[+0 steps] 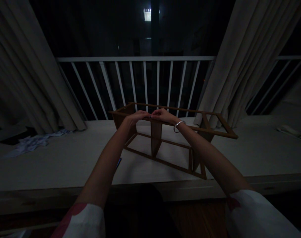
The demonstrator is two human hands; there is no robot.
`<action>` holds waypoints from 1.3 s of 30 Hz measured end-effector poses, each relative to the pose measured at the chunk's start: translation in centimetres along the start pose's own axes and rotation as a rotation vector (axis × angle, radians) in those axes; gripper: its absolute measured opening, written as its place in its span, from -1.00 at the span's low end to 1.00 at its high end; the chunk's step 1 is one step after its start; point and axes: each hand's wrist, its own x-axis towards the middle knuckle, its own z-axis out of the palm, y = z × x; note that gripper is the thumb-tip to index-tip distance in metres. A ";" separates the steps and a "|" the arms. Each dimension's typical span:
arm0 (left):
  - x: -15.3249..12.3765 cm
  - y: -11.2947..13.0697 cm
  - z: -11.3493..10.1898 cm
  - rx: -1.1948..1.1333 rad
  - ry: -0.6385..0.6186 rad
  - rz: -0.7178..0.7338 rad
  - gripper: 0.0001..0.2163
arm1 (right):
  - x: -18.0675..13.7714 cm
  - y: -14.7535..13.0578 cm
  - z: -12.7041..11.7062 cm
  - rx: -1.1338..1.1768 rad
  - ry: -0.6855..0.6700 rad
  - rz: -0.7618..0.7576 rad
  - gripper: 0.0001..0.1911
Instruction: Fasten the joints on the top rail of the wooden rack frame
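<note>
A brown wooden shelf frame (156,140) lies on its side on the pale window ledge, its long rails running left to right. Over its upper near rail, close to where a middle shelf board joins, my left hand (138,116) and my right hand (164,115) meet almost fingertip to fingertip. Both hands have their fingers pressed together in a pinch. Something tiny and dark sits between the fingertips, too small and dim to name. A silver bangle (179,126) circles my right wrist.
The ledge (66,165) runs across the view before a dark window with white railings (145,59). Curtains hang at left (36,66) and right (242,66). Crumpled patterned cloth (33,143) lies at left. A phone-like dark object (119,162) shows beside my left forearm.
</note>
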 end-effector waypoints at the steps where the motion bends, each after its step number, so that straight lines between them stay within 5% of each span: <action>1: 0.0 0.0 -0.1 0.000 -0.010 0.005 -0.76 | 0.0 -0.1 0.0 0.001 -0.002 0.009 -0.67; 39: -0.1 0.2 -0.3 -0.009 -0.071 0.006 -0.77 | 0.2 -0.1 0.1 0.042 -0.023 0.035 -0.70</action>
